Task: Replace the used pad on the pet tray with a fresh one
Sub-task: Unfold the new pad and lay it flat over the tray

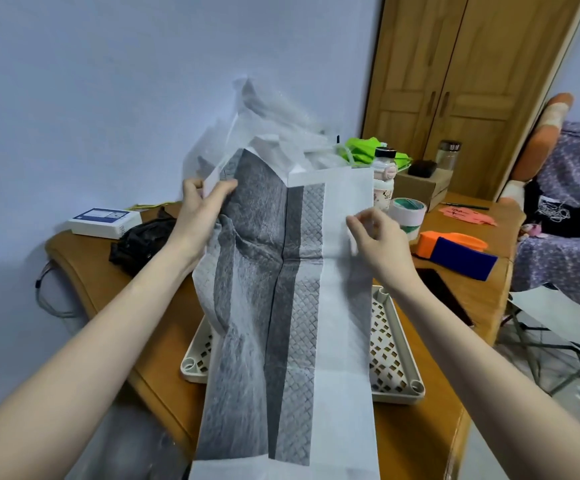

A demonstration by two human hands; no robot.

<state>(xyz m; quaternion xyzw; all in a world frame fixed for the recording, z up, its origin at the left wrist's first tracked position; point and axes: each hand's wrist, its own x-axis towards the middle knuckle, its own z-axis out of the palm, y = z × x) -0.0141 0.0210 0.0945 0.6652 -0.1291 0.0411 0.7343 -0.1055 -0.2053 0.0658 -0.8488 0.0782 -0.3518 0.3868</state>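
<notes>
Left hand (200, 206) and right hand (373, 233) each pinching the half-folded grey-and-white quilted pad (281, 306). Spread both flaps evenly, then lower flat onto the cream perforated plastic tray (399, 358).

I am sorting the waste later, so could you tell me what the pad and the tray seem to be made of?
The pad looks like soft quilted paper or nonwoven, matt, with grey core, white borders and fold creases. The tray looks like rigid cream plastic, smooth, with moulded diamond grid holes.

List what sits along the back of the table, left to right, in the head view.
White box → black bag → left hand → pad → right hand → tape roll → orange-and-blue tape dispenser.
</notes>
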